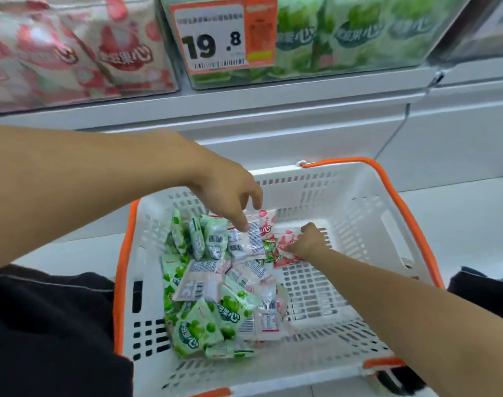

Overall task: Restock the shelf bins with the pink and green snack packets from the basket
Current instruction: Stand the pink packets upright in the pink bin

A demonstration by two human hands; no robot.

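A white basket [367,213] with an orange rim and handles sits in front of me on the floor. Its left half holds a heap of several green packets [196,330] and pink packets [250,242]. My left hand [230,193] reaches down into the basket, fingers pointing at a pink packet lying label side up; whether it has hold of it is unclear. Further right, my right hand [309,239] grips a pink packet [284,253] on the basket floor. Above, the shelf carries a clear bin of pink packets [73,53] at left and a bin of green packets [344,38] at right.
An orange and white price tag [224,35] reading 19.8 hangs on the green bin's front. The white shelf ledge [244,110] runs across below the bins. My dark-clothed knees [44,325] flank the basket. The right half of the basket floor is bare.
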